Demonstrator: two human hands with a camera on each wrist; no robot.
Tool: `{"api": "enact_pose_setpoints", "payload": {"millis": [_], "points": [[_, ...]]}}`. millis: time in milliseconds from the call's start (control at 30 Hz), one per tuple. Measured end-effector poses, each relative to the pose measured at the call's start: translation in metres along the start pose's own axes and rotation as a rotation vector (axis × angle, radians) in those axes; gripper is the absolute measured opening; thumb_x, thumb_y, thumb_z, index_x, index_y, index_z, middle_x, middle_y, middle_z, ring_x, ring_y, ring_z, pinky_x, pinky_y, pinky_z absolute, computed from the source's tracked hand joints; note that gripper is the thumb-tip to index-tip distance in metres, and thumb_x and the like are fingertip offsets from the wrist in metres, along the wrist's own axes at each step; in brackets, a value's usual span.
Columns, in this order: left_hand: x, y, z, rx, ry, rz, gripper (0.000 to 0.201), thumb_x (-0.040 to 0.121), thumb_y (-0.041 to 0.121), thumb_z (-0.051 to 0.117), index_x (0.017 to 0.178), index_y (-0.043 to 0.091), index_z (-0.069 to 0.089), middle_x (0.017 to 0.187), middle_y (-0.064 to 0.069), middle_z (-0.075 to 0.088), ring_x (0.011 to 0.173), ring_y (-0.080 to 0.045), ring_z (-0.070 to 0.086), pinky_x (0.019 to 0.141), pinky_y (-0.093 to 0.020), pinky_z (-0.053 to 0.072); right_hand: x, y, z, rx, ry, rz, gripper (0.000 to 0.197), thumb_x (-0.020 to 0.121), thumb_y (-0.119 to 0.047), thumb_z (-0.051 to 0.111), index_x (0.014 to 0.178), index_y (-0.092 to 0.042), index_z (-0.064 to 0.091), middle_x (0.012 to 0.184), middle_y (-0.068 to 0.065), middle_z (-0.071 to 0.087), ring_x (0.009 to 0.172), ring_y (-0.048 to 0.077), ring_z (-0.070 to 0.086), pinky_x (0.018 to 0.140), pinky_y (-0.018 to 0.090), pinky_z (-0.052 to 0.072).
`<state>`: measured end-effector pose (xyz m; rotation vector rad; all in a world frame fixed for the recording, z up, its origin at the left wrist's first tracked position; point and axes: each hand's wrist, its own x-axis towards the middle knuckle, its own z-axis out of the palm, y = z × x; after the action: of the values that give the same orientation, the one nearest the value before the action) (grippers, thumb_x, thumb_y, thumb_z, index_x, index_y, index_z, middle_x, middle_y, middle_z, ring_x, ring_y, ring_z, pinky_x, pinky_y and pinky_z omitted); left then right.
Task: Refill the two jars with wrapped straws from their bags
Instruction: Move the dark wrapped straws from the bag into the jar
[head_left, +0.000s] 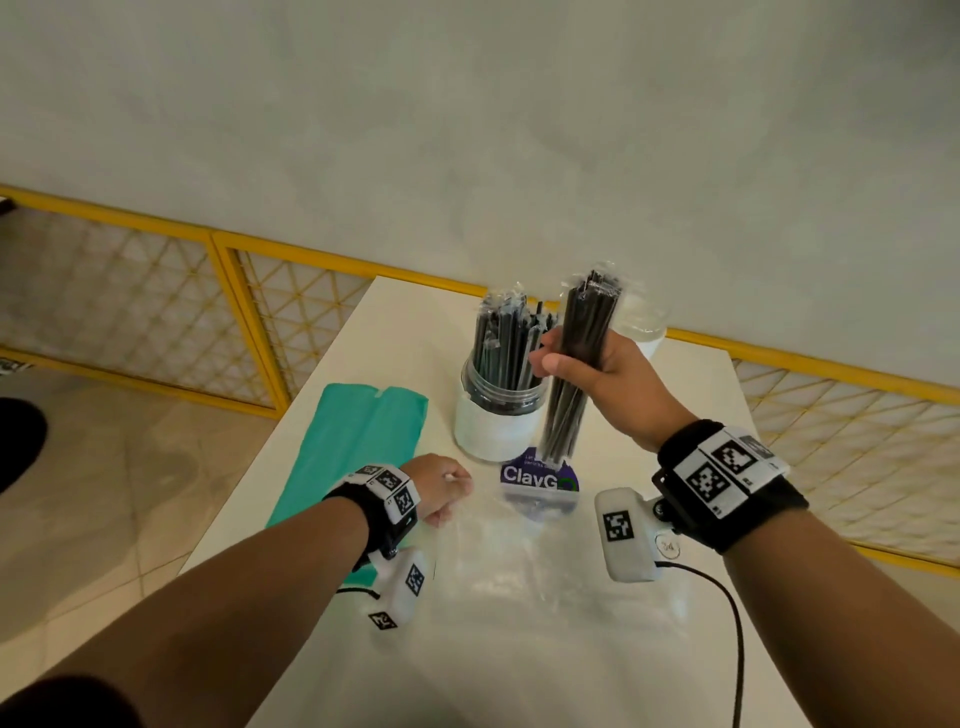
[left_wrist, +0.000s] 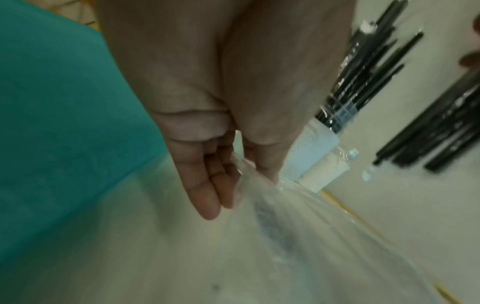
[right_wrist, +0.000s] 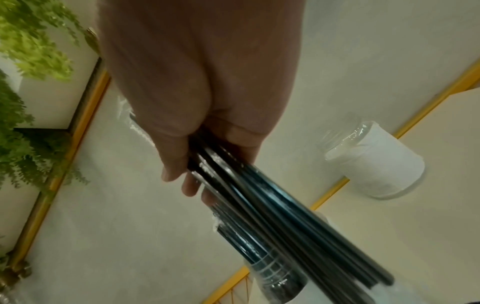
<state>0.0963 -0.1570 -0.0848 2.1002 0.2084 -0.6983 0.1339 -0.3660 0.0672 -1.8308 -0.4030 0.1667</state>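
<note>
My right hand (head_left: 576, 364) grips a bundle of black wrapped straws (head_left: 579, 364) upright in the air, just right of the near jar (head_left: 493, 415), which holds many black straws. The same bundle (right_wrist: 272, 216) fills the right wrist view, with the near jar (right_wrist: 275, 275) below it. A second jar (head_left: 641, 327) (right_wrist: 376, 162) with a white label stands behind, with no straws showing in it. My left hand (head_left: 441, 488) pinches the edge of a clear plastic bag (head_left: 519, 561) lying on the white table (head_left: 701, 395); the left wrist view shows the fingers (left_wrist: 205, 197) on the plastic (left_wrist: 272, 205).
A teal bag (head_left: 358, 447) lies flat along the table's left edge. A purple "ClayGo" label (head_left: 537, 480) sits at the clear bag's top. A yellow lattice railing (head_left: 234, 312) runs behind the table. The floor drops off to the left.
</note>
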Motion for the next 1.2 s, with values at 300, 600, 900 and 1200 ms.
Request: {"api": "enact_pose_setpoints", "payload": {"millis": [300, 600, 900, 1200], "points": [[0.027, 0.062, -0.047, -0.107, 0.301, 0.205, 0.138, 0.052, 0.045, 0.092, 0.154, 0.024, 0.001, 0.161, -0.004, 0.019, 0.147, -0.023, 0.023, 0.119, -0.047, 0.025, 0.046, -0.018, -0.02, 0.047, -0.02, -0.159, 0.008, 0.093, -0.009, 0.061, 0.101, -0.011, 0.062, 0.09, 0.011, 0.07, 0.089, 0.018, 0.068, 0.088, 0.029, 0.052], [0.066, 0.104, -0.073, -0.129, 0.168, 0.411, 0.136, 0.04, 0.031, 0.098, 0.146, 0.036, 0.013, 0.139, 0.012, 0.045, 0.13, -0.014, 0.046, 0.114, -0.046, 0.037, 0.089, -0.019, -0.024, 0.091, -0.205, -0.166, 0.013, 0.092, 0.0, 0.058, 0.105, 0.003, 0.06, 0.095, 0.014, 0.068, 0.09, 0.012, 0.069, 0.084, 0.021, 0.051], [0.073, 0.096, -0.067, -0.238, 0.194, 0.449, 0.12, 0.044, 0.032, 0.097, 0.141, 0.031, 0.027, 0.133, 0.012, 0.051, 0.125, -0.009, 0.052, 0.107, -0.043, 0.045, 0.095, 0.038, 0.008, 0.099, 0.062, -0.154, 0.022, 0.09, -0.006, 0.065, 0.111, -0.002, 0.065, 0.106, 0.006, 0.07, 0.101, 0.014, 0.068, 0.092, 0.031, 0.053], [0.066, 0.097, -0.057, -0.292, 0.234, 0.396, 0.103, 0.047, 0.03, 0.095, 0.131, 0.031, 0.035, 0.12, 0.01, 0.062, 0.11, -0.01, 0.063, 0.097, -0.041, 0.054, 0.071, 0.062, 0.041, -0.213, 0.327, -0.113, 0.031, 0.097, -0.044, 0.049, 0.121, -0.024, 0.053, 0.112, 0.0, 0.061, 0.106, 0.015, 0.058, 0.094, 0.034, 0.049]]}}
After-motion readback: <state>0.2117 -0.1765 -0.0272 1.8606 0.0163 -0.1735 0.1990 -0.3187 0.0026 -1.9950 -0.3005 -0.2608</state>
